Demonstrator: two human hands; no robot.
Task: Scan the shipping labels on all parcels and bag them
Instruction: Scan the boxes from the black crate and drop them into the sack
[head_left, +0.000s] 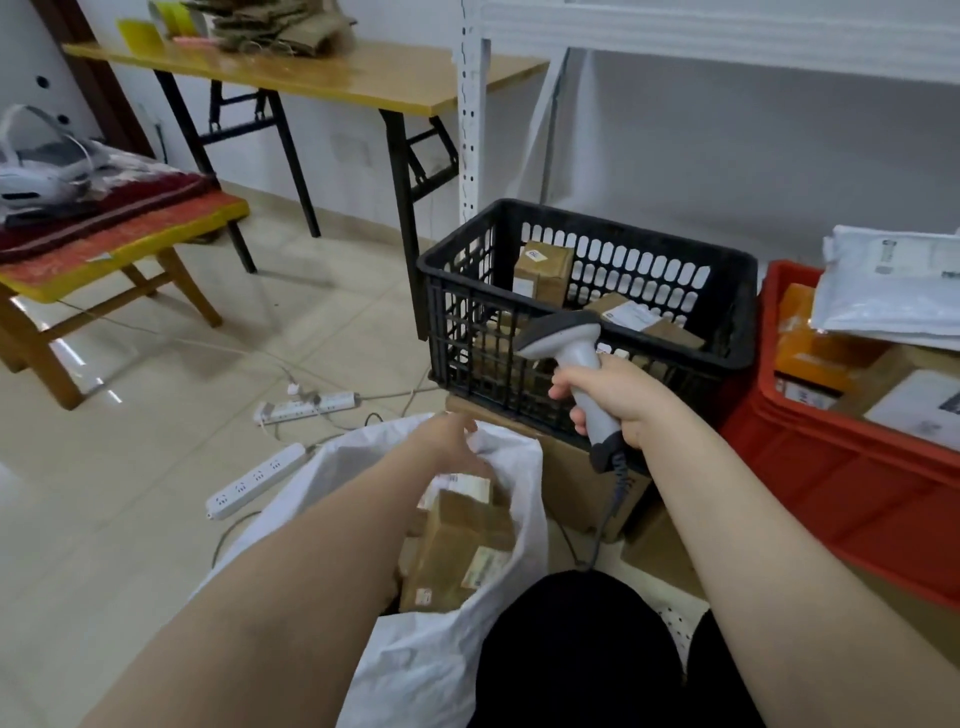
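Okay, right grip (608, 402) clamped round the scanner (569, 345) handle, held up ready for the next label, left grip (447, 441) at the white bag (415, 649) mouth, fingers hidden so can't tell its state, brown parcels (457, 540) already inside, more waiting in the black crate (623, 232).

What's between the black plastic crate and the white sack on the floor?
A brown cardboard box, shown in the head view: the black lattice plastic crate stands on it, and the white woven sack opens just beside it.
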